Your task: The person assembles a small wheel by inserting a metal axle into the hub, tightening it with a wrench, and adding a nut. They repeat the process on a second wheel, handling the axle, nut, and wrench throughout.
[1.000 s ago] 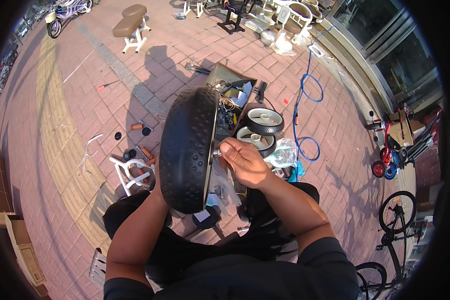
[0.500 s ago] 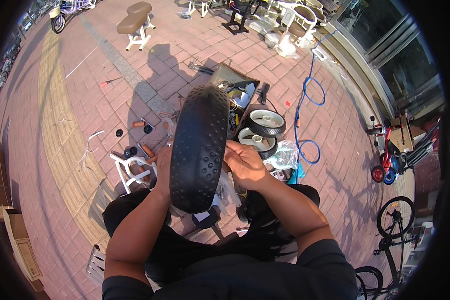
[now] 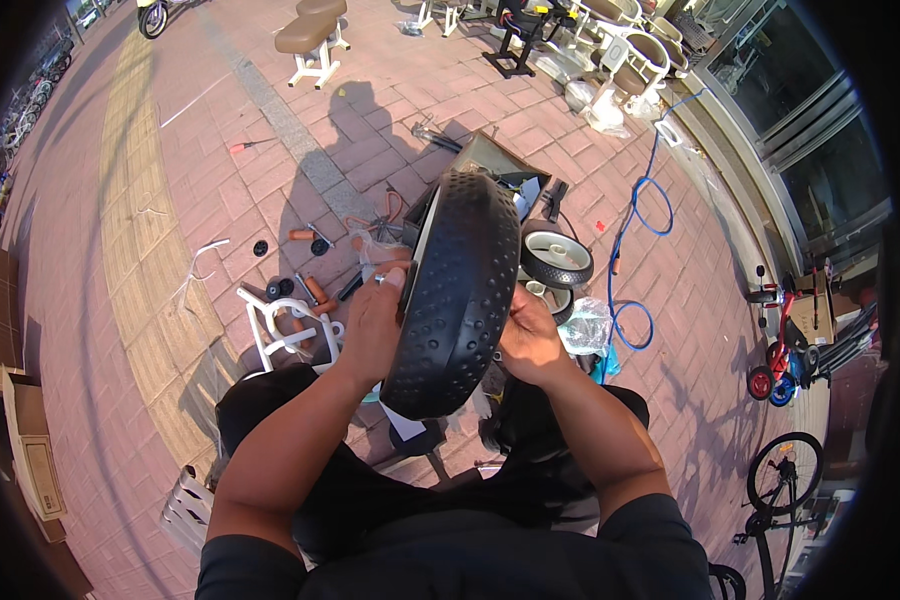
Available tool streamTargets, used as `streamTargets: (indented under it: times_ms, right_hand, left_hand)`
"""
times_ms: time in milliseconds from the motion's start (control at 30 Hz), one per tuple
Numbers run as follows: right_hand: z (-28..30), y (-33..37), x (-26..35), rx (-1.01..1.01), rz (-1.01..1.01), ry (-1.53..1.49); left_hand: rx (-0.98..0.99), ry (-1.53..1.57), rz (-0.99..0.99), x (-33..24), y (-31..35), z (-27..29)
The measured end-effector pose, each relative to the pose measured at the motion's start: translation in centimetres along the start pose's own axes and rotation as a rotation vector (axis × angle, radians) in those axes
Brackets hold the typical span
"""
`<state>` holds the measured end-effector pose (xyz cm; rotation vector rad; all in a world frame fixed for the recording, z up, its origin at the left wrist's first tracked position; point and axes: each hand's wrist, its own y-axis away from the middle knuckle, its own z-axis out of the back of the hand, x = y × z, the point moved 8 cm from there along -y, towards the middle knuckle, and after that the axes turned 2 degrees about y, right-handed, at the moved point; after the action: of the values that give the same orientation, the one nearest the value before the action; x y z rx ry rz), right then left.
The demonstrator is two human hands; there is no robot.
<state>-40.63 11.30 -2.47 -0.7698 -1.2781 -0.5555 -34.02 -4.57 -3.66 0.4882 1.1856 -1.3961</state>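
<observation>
A black wheel (image 3: 455,300) with a knobbly, dimpled tread stands upright between my hands, above my lap. At its left face is my left hand (image 3: 375,325), fingers curled in by the hub; a small shiny metal bit shows at the fingertips. My right hand (image 3: 532,340) is closed at the other face, its fingertips hidden behind the tyre. Just beyond, two smaller-looking wheels with pale rims lie on the ground, an upper wheel (image 3: 558,258) partly over a lower wheel (image 3: 562,306). A white tubular frame (image 3: 282,335) lies left of my left hand, near brown cylindrical grips (image 3: 317,290).
Behind the wheel stands an open box (image 3: 490,155) of tools and parts. Clear plastic wrap (image 3: 585,325) and a looping blue hose (image 3: 635,200) lie to the right. A red-handled tool (image 3: 245,147) is far left. Cardboard boxes (image 3: 35,450) and a bicycle (image 3: 785,480) flank me.
The wheel and both hands have shifted right in the picture, and the wheel has tilted, showing more of its left side. The surroundings have shifted right too, as the view turned.
</observation>
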Motion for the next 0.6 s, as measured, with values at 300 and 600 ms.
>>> streamTargets:
  times_ms: [300,600]
  right_hand:
    - [0.4,0.3,0.0,-0.009,0.013,0.027]
    - [-1.3,1.6,-2.5,0.09,-0.546,-0.547]
  left_hand:
    - [-0.058,0.09,-0.071,-1.1,-0.2,0.4]
    - [-0.022,1.083,0.514,3.3,1.2,-1.8]
